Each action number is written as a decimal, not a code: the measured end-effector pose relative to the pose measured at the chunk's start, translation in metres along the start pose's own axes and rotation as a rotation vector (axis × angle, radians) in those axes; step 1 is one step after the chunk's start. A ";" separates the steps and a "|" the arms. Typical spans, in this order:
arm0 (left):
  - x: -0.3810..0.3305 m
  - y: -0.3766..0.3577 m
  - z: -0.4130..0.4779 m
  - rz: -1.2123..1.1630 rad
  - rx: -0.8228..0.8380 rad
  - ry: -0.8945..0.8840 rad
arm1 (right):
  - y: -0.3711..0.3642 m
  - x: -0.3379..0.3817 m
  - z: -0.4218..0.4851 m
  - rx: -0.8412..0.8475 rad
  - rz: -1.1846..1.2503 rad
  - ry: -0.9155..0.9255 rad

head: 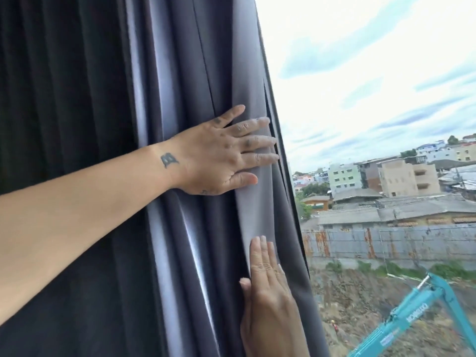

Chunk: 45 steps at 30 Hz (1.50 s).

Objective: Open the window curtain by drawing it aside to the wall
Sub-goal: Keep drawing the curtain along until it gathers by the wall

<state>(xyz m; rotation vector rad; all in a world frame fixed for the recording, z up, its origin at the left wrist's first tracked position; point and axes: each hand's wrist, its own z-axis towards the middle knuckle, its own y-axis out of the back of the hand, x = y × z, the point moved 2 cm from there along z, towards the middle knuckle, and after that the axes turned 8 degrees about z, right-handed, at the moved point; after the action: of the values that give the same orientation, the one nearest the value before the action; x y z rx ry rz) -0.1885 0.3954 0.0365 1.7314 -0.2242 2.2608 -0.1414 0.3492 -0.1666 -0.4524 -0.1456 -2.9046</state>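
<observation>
Curtain (pixel 195 176) hung bunched in deep grey folds, filling everything left of the bare window glass (pixel 386 99), its free edge running down just beside that glass. And there was the left hand (pixel 219 155), arm stretched across the dark pleats, palm flat on the cloth right at the curtain's edge, fingers (pixel 260 140) spread a little apart and laid straight out, not curled around any fold, the tips reaching the very hem. Thumb lay lower along the same pale fold. Below it on the curtain came the right hand (pixel 270 300), rising from the bottom, back of the hand toward the camera, fingers held together and pointing up, pressed flat against the same edge fold; no pinch of cloth could be seen there either. The two hands sat well apart along that edge, one above the other. Beyond the curtain, through the glass, lay cloudy sky, low rooftops and pale buildings (pixel 401 176), and nearer the curtain's foot a teal excavator arm (pixel 417 313) over churned ground
</observation>
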 end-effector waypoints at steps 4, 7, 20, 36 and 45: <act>0.001 -0.010 -0.021 -0.008 -0.018 0.005 | -0.025 0.009 -0.007 -0.038 0.061 -0.015; 0.006 -0.022 -0.043 -0.013 0.007 0.023 | -0.040 0.020 -0.013 -0.065 0.097 -0.020; 0.042 -0.091 -0.119 0.019 -0.004 0.073 | -0.149 0.058 -0.012 -0.010 0.233 -0.096; 0.074 -0.190 -0.196 0.053 -0.010 0.026 | -0.281 0.080 -0.011 -0.131 0.286 -0.092; 0.074 -0.244 -0.271 0.009 0.189 0.166 | -0.346 0.101 -0.024 0.016 0.357 -0.139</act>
<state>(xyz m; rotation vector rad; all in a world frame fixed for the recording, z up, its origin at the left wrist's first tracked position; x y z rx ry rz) -0.3782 0.7154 0.0236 1.6179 0.0177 2.4863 -0.3153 0.6655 -0.1808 -0.6085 -0.0969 -2.5224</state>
